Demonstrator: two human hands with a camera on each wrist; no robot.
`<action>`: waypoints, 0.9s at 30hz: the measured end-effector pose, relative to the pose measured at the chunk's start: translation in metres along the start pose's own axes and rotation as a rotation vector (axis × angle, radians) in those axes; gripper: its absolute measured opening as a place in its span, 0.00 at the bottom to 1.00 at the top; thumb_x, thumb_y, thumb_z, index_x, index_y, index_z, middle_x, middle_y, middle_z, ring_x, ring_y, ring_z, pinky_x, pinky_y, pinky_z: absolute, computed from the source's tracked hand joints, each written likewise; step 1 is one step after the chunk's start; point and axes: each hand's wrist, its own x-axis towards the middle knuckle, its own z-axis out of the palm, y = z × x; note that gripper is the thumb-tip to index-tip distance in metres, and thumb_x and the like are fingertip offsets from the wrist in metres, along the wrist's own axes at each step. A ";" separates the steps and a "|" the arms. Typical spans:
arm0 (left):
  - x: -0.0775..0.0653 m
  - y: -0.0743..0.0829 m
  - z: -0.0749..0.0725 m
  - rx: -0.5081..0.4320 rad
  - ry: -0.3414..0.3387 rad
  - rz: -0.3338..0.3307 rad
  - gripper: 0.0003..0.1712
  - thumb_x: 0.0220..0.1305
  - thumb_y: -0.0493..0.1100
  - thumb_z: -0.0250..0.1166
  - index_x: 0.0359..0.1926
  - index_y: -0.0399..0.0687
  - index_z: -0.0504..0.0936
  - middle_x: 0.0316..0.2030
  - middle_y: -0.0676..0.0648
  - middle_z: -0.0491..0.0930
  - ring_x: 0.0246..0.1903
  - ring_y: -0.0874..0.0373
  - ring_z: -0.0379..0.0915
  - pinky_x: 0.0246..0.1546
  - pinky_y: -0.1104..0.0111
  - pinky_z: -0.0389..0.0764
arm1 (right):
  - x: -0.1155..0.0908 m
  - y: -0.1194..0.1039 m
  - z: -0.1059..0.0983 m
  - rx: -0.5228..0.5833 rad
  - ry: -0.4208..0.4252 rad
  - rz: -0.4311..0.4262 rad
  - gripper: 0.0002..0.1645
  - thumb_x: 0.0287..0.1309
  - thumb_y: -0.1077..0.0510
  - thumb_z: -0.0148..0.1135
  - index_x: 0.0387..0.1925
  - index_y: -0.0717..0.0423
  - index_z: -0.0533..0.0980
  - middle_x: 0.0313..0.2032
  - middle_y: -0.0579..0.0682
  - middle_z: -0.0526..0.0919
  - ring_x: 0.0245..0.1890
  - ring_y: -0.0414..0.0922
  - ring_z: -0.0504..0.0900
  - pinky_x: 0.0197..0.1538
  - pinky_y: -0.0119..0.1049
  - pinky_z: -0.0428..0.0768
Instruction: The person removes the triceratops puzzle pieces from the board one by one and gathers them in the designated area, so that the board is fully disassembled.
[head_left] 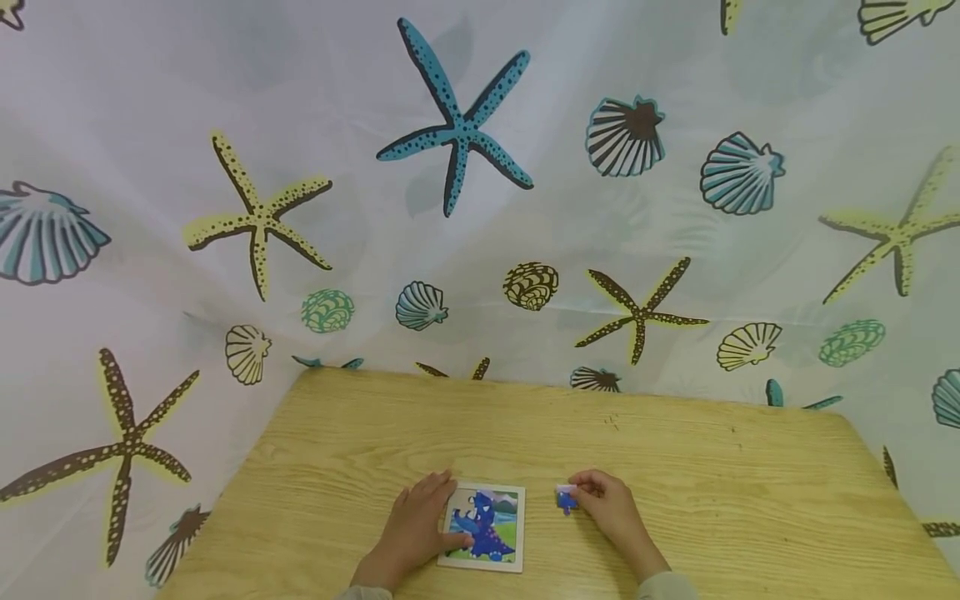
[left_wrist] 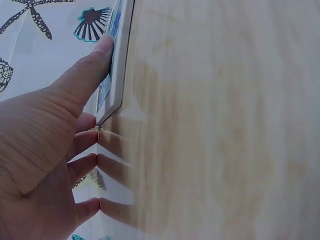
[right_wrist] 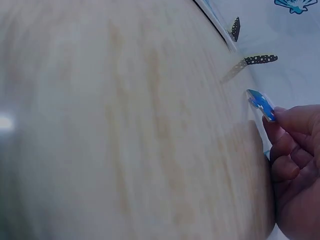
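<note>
A small square jigsaw puzzle (head_left: 497, 533) with a blue dinosaur picture lies in a white-rimmed tray (head_left: 519, 568) on the table. A pale patch shows near its upper left. My left hand (head_left: 420, 525) rests at the tray's left side. In the left wrist view, the left thumb (left_wrist: 90, 67) lies straight over the rim onto the picture, while the other fingertips touch the tabletop past the tray's corner. To the right of the tray, my right hand (head_left: 609, 507) pinches a blue puzzle piece (head_left: 566, 500) between thumb and fingers. The right wrist view shows this piece (right_wrist: 261, 104) tilted, held by one end.
The wood-grain table (head_left: 360, 433) extends around both hands. A white cloth (head_left: 360, 225) printed with starfish and shells hangs behind the table and along its sides.
</note>
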 end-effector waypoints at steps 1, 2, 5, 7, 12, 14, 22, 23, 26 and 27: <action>0.000 0.000 0.000 0.000 -0.002 0.001 0.50 0.45 0.62 0.72 0.64 0.38 0.68 0.66 0.39 0.64 0.66 0.39 0.56 0.61 0.37 0.53 | 0.000 0.000 0.000 -0.009 0.001 -0.007 0.05 0.53 0.63 0.66 0.34 0.59 0.81 0.28 0.46 0.80 0.29 0.39 0.75 0.31 0.26 0.75; 0.000 -0.001 0.001 -0.001 -0.003 0.001 0.50 0.45 0.62 0.72 0.64 0.38 0.68 0.66 0.39 0.64 0.66 0.39 0.56 0.61 0.37 0.53 | -0.001 0.000 0.000 -0.018 0.002 -0.013 0.05 0.53 0.63 0.66 0.34 0.59 0.81 0.29 0.46 0.81 0.29 0.39 0.76 0.32 0.27 0.75; 0.000 -0.001 0.001 -0.002 -0.001 0.004 0.50 0.45 0.62 0.72 0.64 0.38 0.68 0.66 0.39 0.64 0.66 0.39 0.56 0.61 0.37 0.53 | -0.002 0.001 0.001 -0.044 0.009 -0.033 0.06 0.53 0.64 0.67 0.35 0.59 0.81 0.31 0.47 0.82 0.30 0.40 0.77 0.33 0.27 0.77; 0.000 -0.001 0.002 -0.001 0.003 0.008 0.50 0.45 0.62 0.72 0.64 0.37 0.68 0.66 0.39 0.64 0.66 0.39 0.56 0.61 0.37 0.53 | -0.002 0.002 0.001 -0.055 0.016 -0.042 0.07 0.52 0.64 0.67 0.35 0.60 0.81 0.33 0.48 0.82 0.32 0.40 0.78 0.35 0.27 0.77; -0.001 -0.001 0.002 0.002 0.007 0.010 0.50 0.45 0.62 0.72 0.64 0.38 0.68 0.66 0.39 0.64 0.66 0.39 0.56 0.61 0.37 0.53 | -0.003 0.001 0.000 -0.057 0.027 -0.041 0.08 0.53 0.64 0.67 0.36 0.61 0.81 0.34 0.49 0.82 0.34 0.41 0.78 0.36 0.28 0.78; -0.001 -0.001 0.001 0.003 0.005 0.008 0.51 0.45 0.62 0.72 0.64 0.38 0.68 0.66 0.39 0.64 0.66 0.39 0.56 0.61 0.37 0.53 | -0.003 0.001 -0.001 -0.053 0.028 -0.037 0.08 0.53 0.63 0.67 0.36 0.61 0.80 0.34 0.48 0.82 0.33 0.40 0.78 0.36 0.27 0.78; 0.000 -0.001 0.001 0.005 0.006 0.011 0.50 0.45 0.62 0.72 0.64 0.38 0.68 0.66 0.39 0.64 0.66 0.39 0.56 0.61 0.37 0.53 | -0.002 0.003 -0.001 -0.025 0.043 -0.031 0.07 0.55 0.62 0.66 0.36 0.60 0.81 0.32 0.48 0.82 0.32 0.40 0.77 0.34 0.27 0.77; 0.000 -0.001 0.001 0.002 0.007 0.011 0.50 0.45 0.62 0.72 0.64 0.38 0.68 0.66 0.39 0.64 0.66 0.39 0.56 0.61 0.37 0.53 | -0.002 0.003 0.000 -0.019 0.046 -0.028 0.07 0.55 0.61 0.66 0.36 0.60 0.81 0.32 0.48 0.82 0.32 0.40 0.77 0.34 0.27 0.77; 0.001 -0.003 0.003 0.003 0.007 0.006 0.51 0.45 0.62 0.72 0.64 0.38 0.68 0.66 0.40 0.64 0.66 0.40 0.56 0.61 0.37 0.53 | -0.002 0.003 0.001 -0.002 0.050 -0.027 0.07 0.56 0.60 0.66 0.36 0.60 0.81 0.33 0.48 0.82 0.32 0.40 0.78 0.34 0.26 0.77; 0.001 -0.003 0.003 0.007 0.007 0.004 0.51 0.45 0.63 0.72 0.65 0.39 0.68 0.66 0.40 0.63 0.66 0.40 0.55 0.62 0.37 0.53 | -0.002 0.002 0.001 0.005 0.051 -0.026 0.07 0.56 0.60 0.66 0.36 0.60 0.81 0.33 0.49 0.83 0.32 0.40 0.78 0.33 0.26 0.77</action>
